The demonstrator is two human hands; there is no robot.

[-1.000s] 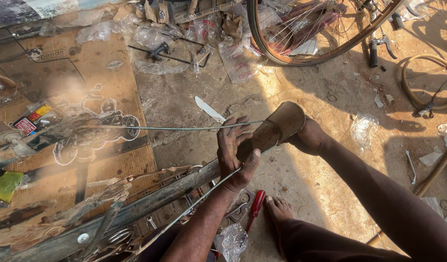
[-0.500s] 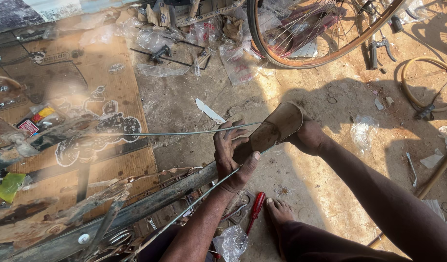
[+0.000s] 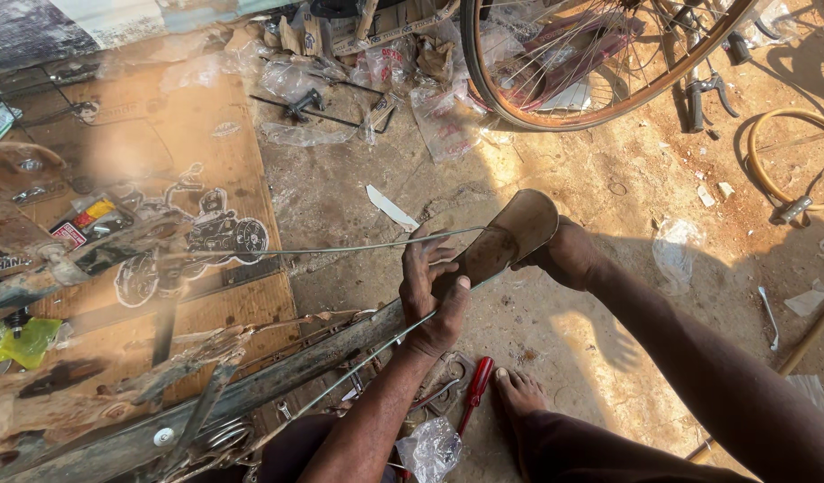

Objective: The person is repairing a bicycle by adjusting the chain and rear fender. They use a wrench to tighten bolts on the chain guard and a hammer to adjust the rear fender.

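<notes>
Gripping rusty mudguard (image 3: 506,237) between both: left hand (image 3: 434,295) clasping its lower end, right hand (image 3: 564,255) closing behind upper end; thin rod (image 3: 340,250) running leftward.

Two hands (image 3: 434,291), one bicycle wheel (image 3: 600,63), one red-handled screwdriver (image 3: 476,386).
</notes>
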